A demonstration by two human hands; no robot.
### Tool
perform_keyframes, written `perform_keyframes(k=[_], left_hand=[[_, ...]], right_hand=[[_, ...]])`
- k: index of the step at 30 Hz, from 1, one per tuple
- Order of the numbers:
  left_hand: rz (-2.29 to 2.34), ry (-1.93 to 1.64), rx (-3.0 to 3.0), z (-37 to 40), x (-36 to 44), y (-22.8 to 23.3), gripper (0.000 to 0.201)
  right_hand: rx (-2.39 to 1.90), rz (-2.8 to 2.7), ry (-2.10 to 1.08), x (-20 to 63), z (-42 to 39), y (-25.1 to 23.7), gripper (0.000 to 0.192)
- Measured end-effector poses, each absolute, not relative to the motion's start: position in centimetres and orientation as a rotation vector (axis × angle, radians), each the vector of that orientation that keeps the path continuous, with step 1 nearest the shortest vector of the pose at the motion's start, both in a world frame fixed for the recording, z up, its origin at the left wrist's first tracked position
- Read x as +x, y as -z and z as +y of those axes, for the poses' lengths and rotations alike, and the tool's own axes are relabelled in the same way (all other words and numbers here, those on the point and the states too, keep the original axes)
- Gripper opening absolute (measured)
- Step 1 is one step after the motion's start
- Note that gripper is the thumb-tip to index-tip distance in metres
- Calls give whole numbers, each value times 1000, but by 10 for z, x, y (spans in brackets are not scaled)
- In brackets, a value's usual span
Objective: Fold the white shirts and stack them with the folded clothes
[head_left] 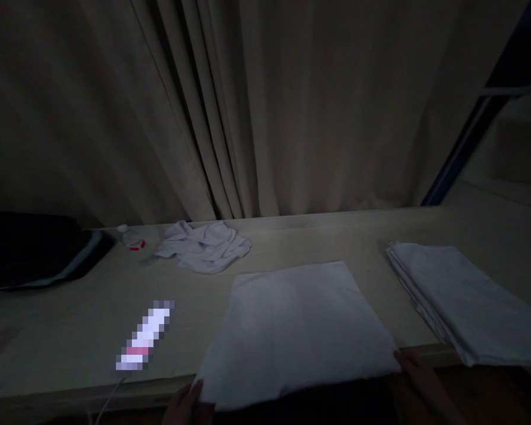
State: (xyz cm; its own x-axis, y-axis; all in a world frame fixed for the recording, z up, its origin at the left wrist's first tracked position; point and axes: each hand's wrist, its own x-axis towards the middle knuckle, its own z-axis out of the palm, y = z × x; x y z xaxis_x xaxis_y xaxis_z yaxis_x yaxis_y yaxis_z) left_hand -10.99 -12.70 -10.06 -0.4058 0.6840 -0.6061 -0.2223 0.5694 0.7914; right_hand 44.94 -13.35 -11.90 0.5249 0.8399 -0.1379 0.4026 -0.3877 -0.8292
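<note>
— Dim room, pale curtain (265, 106) hanging behind a long light surface (71, 330). Anything in hand?

— Yes: folded white cloth (296, 330), lying flat at the near edge of the surface, middle of the span, its front hem hanging slightly over. Left hand (186, 407) touching the near left corner, right hand (418, 381) at the near right corner; hands well apart, only partly in view, so cannot tell whether pinching or merely resting on the fabric.

— Handling?

— Judged light, soft and limp, no stiffness; likely to sag and unfold if lifted by one point. Best taken at the two near corners, or by the side edges with the layers pinched together. Not fragile, not slippery on this surface.

— Orientation?

— Roughly square, slightly longer from near edge to far. Far hem pointing at the curtain, near hem at the body, sides skewed a little.

— Around it?

— Stack of folded cloths (464, 301) near the right end, crumpled cloth (203, 245) toward the far edge, small bottle (130, 237) beside that, dark bundle (30, 248) at the far left.
</note>
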Motion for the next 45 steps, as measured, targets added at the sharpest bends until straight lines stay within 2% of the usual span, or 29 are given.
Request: perform_keyframes(k=[3,6,11,13,16,19,23,26,29,33,35,40,45], left_hand=[[1758,-956,482,-126,-102,100,53],[1747,-960,525,-128,-96,101,54],[1619,-941,525,-140,-99,102,49],[1628,-942,576,-143,-102,102,51],[1807,-982,787,-141,-106,100,58],[1897,-1018,1045,-137,-109,95,58],[1829,-1008,1165,-133,-114,89,53],[1759,-948,1265,-131,-117,91,47],[1738,-886,1268,-129,-123,98,46],[1930,-935,1225,-113,-134,93,57],[1976,-902,1307,-96,-134,78,58],[1998,-702,1790,-40,-93,46,46],[1961,-503,2372,4,-24,80,45]], right_hand=[[-2024,-960,-795,447,-134,122,41],[-2048,-940,-742,447,-137,125,42],[-2055,-1084,-445,413,-136,108,52],[-1933,-1278,-410,367,-132,94,46],[-1594,-1759,-652,266,-128,73,27],[-1145,-2280,-816,162,-125,67,26],[-951,-2859,-710,68,-119,81,21],[-1018,-3025,-605,41,-116,92,21],[-974,-2935,-648,50,-108,91,21],[-1130,-2555,-694,116,-75,74,36],[-1350,-2382,-606,167,-48,67,41],[-1813,-2055,-252,308,20,74,42],[-1951,-1955,150,382,38,116,48]])
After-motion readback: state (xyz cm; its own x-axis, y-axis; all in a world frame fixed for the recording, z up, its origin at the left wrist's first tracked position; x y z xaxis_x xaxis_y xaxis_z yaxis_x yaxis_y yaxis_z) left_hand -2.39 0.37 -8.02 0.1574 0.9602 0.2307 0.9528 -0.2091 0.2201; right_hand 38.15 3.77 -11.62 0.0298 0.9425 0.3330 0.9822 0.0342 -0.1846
